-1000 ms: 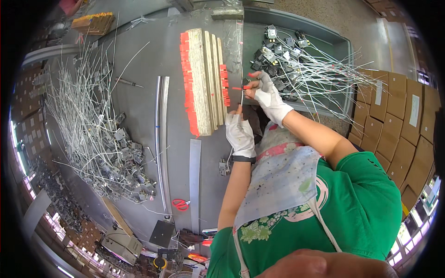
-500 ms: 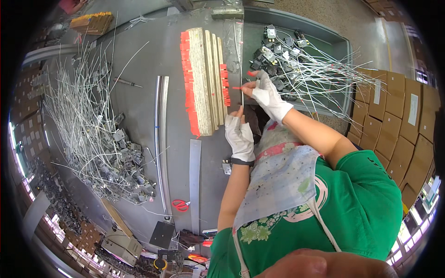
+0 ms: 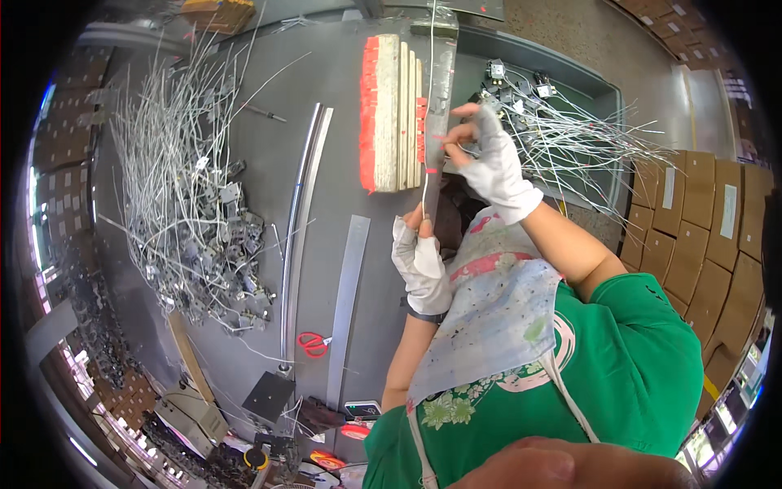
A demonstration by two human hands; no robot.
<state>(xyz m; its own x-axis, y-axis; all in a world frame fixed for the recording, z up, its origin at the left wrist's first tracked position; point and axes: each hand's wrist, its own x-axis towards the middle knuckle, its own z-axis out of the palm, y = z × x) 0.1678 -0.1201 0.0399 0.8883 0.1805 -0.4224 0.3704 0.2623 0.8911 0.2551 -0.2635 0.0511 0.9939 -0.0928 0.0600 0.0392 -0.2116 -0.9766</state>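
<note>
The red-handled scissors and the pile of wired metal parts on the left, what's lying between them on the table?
In the head view, two long curved metal strips run down the grey table between the red-handled scissors and the pile of wired metal parts.

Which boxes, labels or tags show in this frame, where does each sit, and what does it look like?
Brown cardboard boxes: stacked along the right edge, some bearing a pale rectangular label.
Red-edged stack of pale flat sheets: on the grey table's upper middle, upright block.
Small red tag: pinched at the right hand, on a thin wire that the left hand holds lower down.
</note>
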